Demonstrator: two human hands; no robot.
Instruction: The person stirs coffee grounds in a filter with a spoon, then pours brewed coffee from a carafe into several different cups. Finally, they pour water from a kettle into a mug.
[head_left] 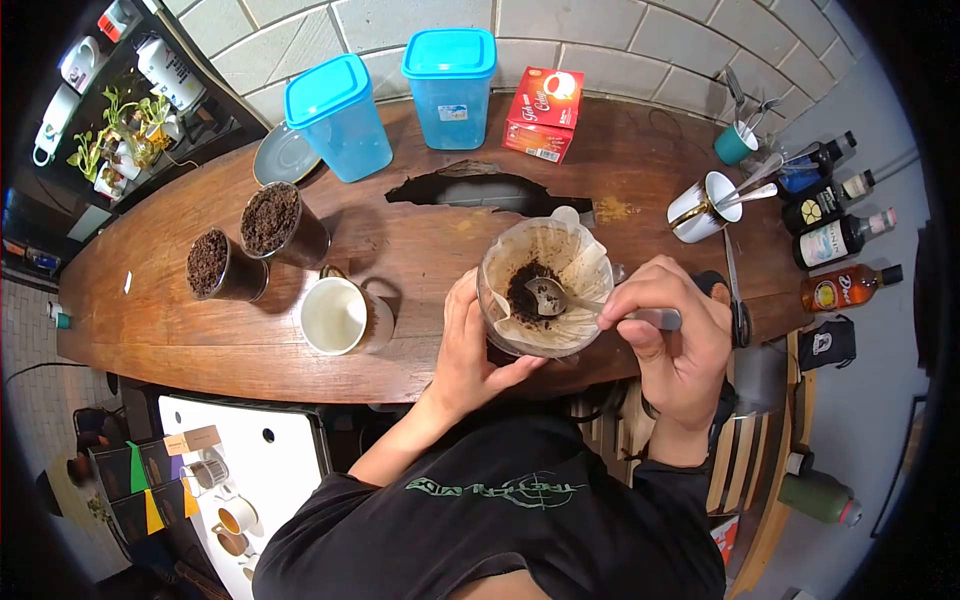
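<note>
A glass dripper [490,300] lined with a paper filter [585,262] stands near the front edge of the wooden table. Dark coffee grounds [522,290] lie in the filter. My left hand [470,350] is wrapped round the dripper's left side, thumb at its front. My right hand [675,335] pinches the handle of a metal spoon [550,295], whose bowl rests in the grounds. To the left is a white mug [334,316] that looks empty. Beyond it stand two glasses of dark grounds, one taller [285,230] and one shorter [228,268].
Two blue-lidded containers [450,95] and a red box [543,112] stand at the back, behind a dark hole [480,190] in the table. Right: a utensil mug [703,210], scissors [738,310] and several bottles [845,288]. A grey plate [285,155] lies back left.
</note>
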